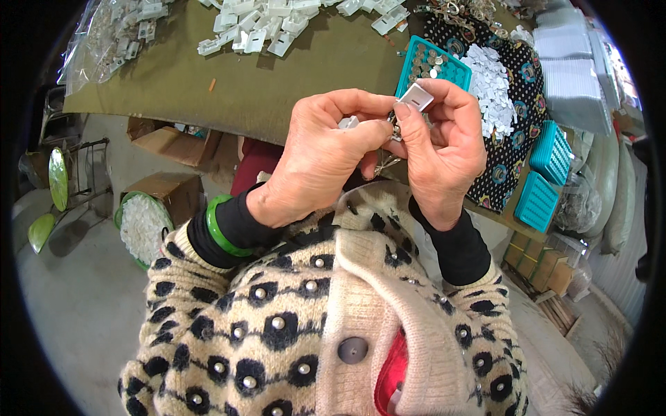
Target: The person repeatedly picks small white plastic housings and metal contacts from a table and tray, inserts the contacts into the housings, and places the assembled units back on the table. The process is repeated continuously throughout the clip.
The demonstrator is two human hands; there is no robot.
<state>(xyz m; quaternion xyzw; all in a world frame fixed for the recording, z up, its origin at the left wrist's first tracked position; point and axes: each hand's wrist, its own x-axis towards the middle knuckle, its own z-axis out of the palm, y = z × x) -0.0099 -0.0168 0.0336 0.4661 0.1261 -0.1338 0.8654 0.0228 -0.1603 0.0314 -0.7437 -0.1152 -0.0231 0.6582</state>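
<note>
My left hand (326,152) and my right hand (444,149) are raised together close to my chest, fingertips meeting. The right thumb and forefinger pinch a small white plastic piece (416,97). The left fingers pinch another small white plastic bit (348,123). Between the two hands sits a small metal part (394,132), mostly hidden by fingers. A green bangle (220,232) circles my left wrist. Both sleeves are black under a spotted cream cardigan with pearl beads.
An olive-green table (229,83) carries a heap of white plastic clips (257,24), a teal tray of small metal parts (431,64), and a pile of small white pieces (494,87) on dotted cloth. More teal trays (544,180), cardboard boxes (170,191) and a green basin (142,225) stand around.
</note>
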